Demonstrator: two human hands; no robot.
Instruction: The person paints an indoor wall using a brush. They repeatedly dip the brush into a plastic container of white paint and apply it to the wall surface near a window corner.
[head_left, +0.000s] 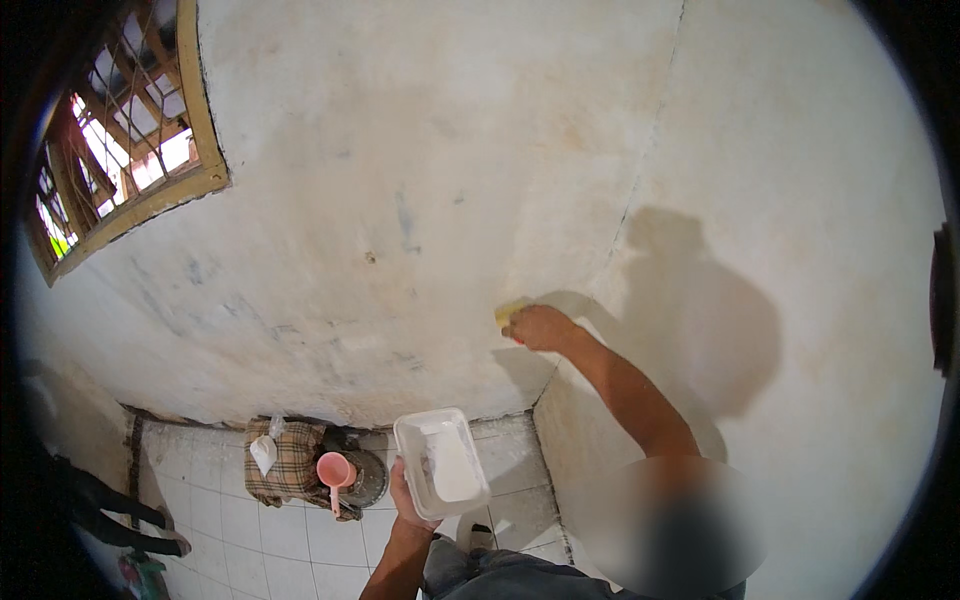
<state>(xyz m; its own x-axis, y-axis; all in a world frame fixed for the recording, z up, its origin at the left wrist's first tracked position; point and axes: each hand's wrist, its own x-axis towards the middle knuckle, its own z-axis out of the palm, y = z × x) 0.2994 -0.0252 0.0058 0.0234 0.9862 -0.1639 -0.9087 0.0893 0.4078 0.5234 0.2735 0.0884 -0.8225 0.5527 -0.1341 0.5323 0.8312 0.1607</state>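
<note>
My right hand (541, 328) grips a yellow flat spreader (508, 313) against the lower part of the patchy off-white wall (450, 150), left of the room's corner. A small red spot shows beneath the fingers; what it belongs to is hard to tell. Low in front of my body, my left hand (409, 495) holds a white rectangular plastic tub (405, 442) by its side and underside. White paste (454, 465) lies inside it. Grey-blue marks and a small hole (370, 257) show in the wall further left.
A plaid-cloth-covered object (296, 442) stands by the wall with a white plastic bag (264, 454) on it. Beside it, a pink dipper (336, 469) rests over a dark round container (367, 480). A barred window (210, 176) is upper left. Another person's legs (120, 514) stand on the tiled floor (285, 532).
</note>
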